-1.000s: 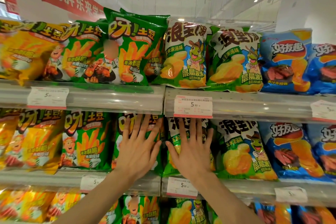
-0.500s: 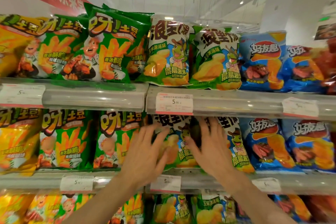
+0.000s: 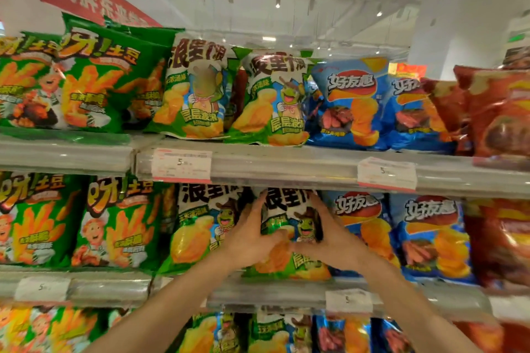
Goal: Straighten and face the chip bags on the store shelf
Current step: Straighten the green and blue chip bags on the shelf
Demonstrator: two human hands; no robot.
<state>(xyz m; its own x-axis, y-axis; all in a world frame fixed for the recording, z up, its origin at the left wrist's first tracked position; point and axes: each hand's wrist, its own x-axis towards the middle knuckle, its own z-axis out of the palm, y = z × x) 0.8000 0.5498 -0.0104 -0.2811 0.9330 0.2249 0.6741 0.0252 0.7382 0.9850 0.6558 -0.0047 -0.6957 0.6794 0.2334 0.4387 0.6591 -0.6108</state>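
A green and white chip bag with a frog cartoon (image 3: 289, 209) stands on the middle shelf, right under the upper shelf rail. My left hand (image 3: 249, 238) holds its left side, fingers running up the edge and thumb across the front. My right hand (image 3: 332, 238) holds its right side the same way. The two thumbs nearly meet on the bag's face. A matching frog bag (image 3: 198, 226) stands just to the left, touching it.
Blue chip bags (image 3: 364, 226) crowd the held bag's right side, with red bags (image 3: 499, 238) beyond. Green fries bags (image 3: 120, 221) fill the left. The upper shelf rail (image 3: 286, 169) and lower rail (image 3: 258, 292) carry price tags. More bags line the top and bottom shelves.
Both hands moved right along the middle shelf, from lying flat on bag fronts to holding the sides of the second frog bag. The view shifted right as well.
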